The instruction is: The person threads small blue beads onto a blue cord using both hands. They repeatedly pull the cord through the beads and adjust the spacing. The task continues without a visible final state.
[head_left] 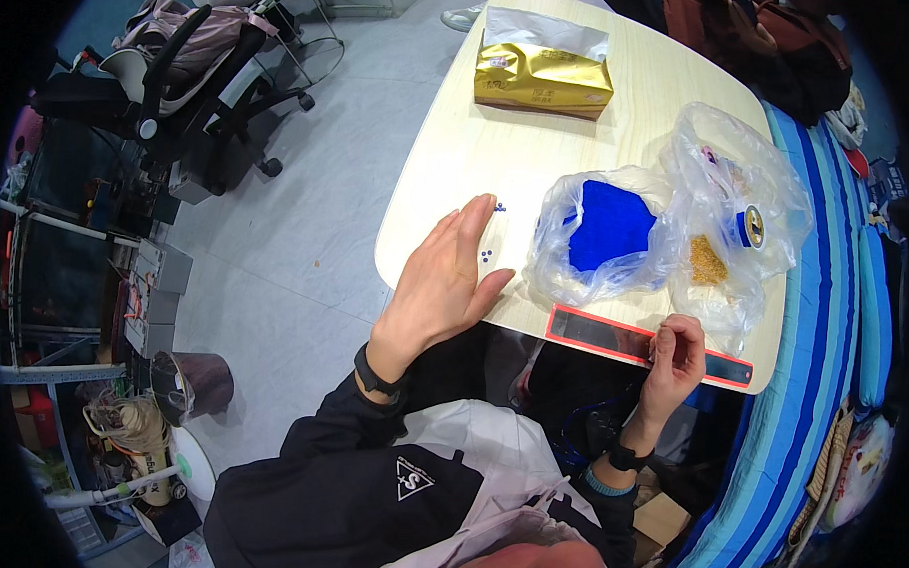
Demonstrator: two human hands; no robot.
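My left hand [436, 283] is held flat at the table's left edge, fingers stretched and thumb apart, with nothing in it. Beside its fingertips lie several tiny dark-blue beads [486, 256] in small groups. My right hand [678, 354] is curled with thumb and fingers pinched together over a long black strip with a red border [603, 334]. Whatever the pinch may hold is too small to make out. Beyond the strip, an open clear plastic bag [551, 255] surrounds a bright blue mass [613, 227]. Another clear bag [695, 127] holds golden grains [708, 261] and a blue can [750, 226].
On the pale table [434, 143] a gold tissue pack [544, 79] stands at the far side. A blue striped bed [808, 326] borders the table's right. An office chair [171, 94], a dark bin [193, 385] and a white fan [190, 463] stand at the left.
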